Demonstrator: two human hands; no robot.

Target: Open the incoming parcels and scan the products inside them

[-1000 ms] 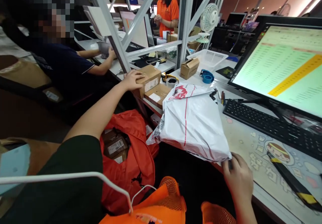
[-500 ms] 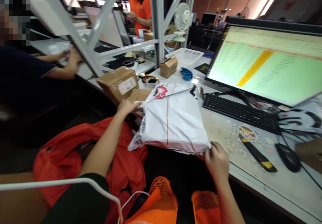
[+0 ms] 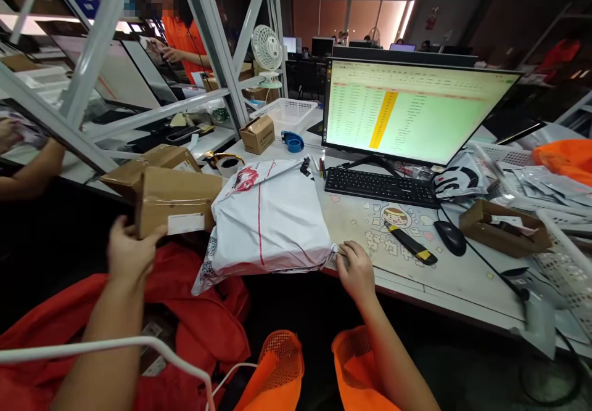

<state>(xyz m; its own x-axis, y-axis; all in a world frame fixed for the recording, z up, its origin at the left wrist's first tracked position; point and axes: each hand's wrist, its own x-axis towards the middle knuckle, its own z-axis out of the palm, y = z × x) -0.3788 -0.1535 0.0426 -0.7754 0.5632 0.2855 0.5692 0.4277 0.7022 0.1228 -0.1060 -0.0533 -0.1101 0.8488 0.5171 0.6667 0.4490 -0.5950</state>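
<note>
While a red bag [image 3: 203, 303] lay slumped below the white parcel [image 3: 282, 226], you had your right hand [image 3: 357, 272] at the parcel's near right corner, thumb and fingertips pinching the plastic there, perhaps because that corner gave the handiest hold. Left of the parcel, your left hand [image 3: 133, 251] gripped a brown carton [image 3: 176, 192], its fingers curled at the lower left corner; blur hid how firmly they pressed. Holding it that low probably helped bear its weight, and its pale label faced your way. The parcel itself lay flat on the desk [image 3: 444, 295], its near edge jutting past the rim.

Right of the parcel, a box knife [image 3: 411, 244] and a black mouse [image 3: 450, 238] rested on a cartoon-printed mat [image 3: 346, 214], likely left there to be within easy reach. A keyboard [image 3: 379, 187] sat beyond the parcel's right side, with the monitor [image 3: 407, 115] behind, presumably turned for your reading. Behind the parcel stood a blue tape dispenser [image 3: 293, 143], a small box [image 3: 258, 135] and a white basket [image 3: 296, 121].

Farther past the parcel, a fan [image 3: 267, 47] rose beside the metal frame [image 3: 213, 35], a person in orange [image 3: 185, 38] stood to its left, and windows [image 3: 351, 4] closed off the dim room
</note>
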